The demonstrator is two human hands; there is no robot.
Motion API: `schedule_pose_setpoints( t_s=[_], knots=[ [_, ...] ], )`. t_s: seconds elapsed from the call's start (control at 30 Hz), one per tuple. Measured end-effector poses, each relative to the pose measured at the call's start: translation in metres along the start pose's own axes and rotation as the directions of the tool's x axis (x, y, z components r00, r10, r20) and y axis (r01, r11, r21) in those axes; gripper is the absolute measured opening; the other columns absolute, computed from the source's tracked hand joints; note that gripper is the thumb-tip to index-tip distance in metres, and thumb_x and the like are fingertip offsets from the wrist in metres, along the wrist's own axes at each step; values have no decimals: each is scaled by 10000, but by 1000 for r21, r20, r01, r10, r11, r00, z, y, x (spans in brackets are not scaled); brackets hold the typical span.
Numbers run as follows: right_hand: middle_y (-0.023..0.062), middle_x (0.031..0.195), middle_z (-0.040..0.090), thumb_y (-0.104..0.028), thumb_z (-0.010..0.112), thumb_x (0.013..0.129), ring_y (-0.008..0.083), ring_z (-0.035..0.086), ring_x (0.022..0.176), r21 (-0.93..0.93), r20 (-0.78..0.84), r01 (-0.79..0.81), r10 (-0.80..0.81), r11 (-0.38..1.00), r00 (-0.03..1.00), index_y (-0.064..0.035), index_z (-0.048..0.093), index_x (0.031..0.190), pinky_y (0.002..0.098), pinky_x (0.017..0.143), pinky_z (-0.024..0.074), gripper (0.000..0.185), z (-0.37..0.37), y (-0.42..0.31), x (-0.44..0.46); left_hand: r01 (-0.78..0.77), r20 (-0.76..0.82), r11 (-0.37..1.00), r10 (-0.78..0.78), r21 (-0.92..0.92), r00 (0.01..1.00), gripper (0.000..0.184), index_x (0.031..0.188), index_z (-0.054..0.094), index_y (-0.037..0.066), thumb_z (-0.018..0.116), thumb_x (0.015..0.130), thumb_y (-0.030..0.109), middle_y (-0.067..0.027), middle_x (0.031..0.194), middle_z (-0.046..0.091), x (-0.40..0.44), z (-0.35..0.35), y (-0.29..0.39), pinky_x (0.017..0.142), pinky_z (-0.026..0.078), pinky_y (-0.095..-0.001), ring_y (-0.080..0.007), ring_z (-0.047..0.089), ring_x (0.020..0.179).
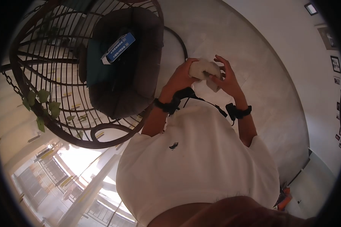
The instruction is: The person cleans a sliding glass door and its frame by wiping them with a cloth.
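In front of my chest I hold a pale beige, soft-looking folded item (201, 70), with a dark opening near its middle. Its exact kind cannot be made out. My left hand (182, 74) is closed around the item's left side. On the other side, my right hand (228, 78) has its thumb on a lower flap, its fingers bent along the right edge and the index finger raised. Black bands circle both wrists, and a dark cord runs between them across my white shirt (201, 159).
To my left hangs a wicker swing chair (75, 140) with a dark cushion (147, 56). A blue and white box (120, 47) lies on its seat. Leaves (43, 96) trail along its frame. Framed pictures (335, 64) line the right wall. An orange item (285, 198) sits at lower right.
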State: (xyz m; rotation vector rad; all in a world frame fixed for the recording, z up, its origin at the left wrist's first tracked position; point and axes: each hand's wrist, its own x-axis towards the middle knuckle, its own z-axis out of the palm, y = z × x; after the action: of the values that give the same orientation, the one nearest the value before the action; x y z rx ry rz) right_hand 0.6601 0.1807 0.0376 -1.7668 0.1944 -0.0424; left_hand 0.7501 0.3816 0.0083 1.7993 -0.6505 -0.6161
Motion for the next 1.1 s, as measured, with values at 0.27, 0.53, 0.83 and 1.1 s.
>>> schedule_pose_setpoints(
  t_s=[0.27,0.53,0.83,1.1],
  knots=[
    [189,967,685,-277,726,833,277,675,869,-325,418,98,50,941,907,2,532,1219,368,747,519,515,4,59,225,-187,-370,967,239,171,898,638,1278,487,67,772,713,-13,-126,1252,547,141,-91,-78,977,453,-356,-269,547,1188],
    [195,874,643,-169,677,846,314,650,782,-163,379,62,5,985,925,-17,431,1156,379,701,503,424,16,30,379,-137,-578,988,152,69,802,518,1292,482,40,706,826,43,-140,1222,549,247,-164,-110,953,456,-347,-257,555,1138],
    [170,1191,636,-178,639,921,263,632,1034,64,582,352,-322,934,747,-86,451,1375,343,886,485,500,-5,72,564,210,-855,938,-341,-277,392,257,1147,641,16,612,937,159,-110,1083,667,377,-209,-156,746,519,-313,-178,629,917],
    [168,1013,602,-108,600,919,344,600,875,179,611,674,-618,716,494,-142,559,1338,380,817,487,423,24,52,711,-221,-952,926,-299,-305,60,515,1353,501,-4,664,868,51,-139,1212,620,457,-275,-131,875,512,-296,-197,620,1045]
  ],
)
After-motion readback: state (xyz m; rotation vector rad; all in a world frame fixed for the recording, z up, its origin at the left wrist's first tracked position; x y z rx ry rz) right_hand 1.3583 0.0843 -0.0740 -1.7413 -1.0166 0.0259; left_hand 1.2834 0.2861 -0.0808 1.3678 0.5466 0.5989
